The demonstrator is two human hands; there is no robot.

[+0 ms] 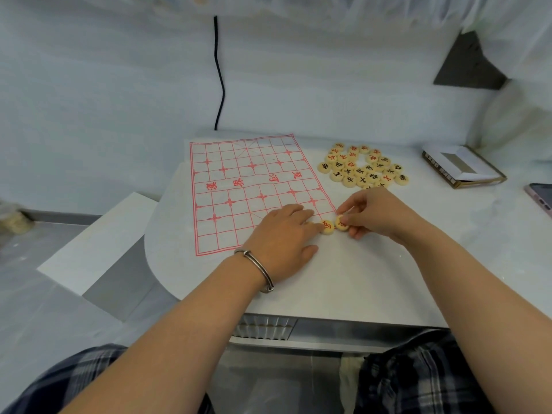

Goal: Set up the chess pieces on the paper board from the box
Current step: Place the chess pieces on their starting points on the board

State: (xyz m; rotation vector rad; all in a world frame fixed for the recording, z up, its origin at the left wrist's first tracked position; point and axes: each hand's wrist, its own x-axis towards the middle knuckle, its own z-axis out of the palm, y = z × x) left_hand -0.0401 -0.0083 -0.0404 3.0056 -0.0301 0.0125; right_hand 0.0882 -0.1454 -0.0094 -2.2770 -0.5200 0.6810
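Wooden and round, two red-marked pieces lie just beside each other at the near right corner of the paper board [254,186] on the counter [388,279]. Our right hand [377,212] has its grip pinched on the right piece [341,223], just left of that hand, and our left hand [283,237] lies flat, straight fingers touching the left piece [328,228]. Both discs lie flat, red sign up, with no long side; the pile [363,167] waits further back, nearer our right hand.
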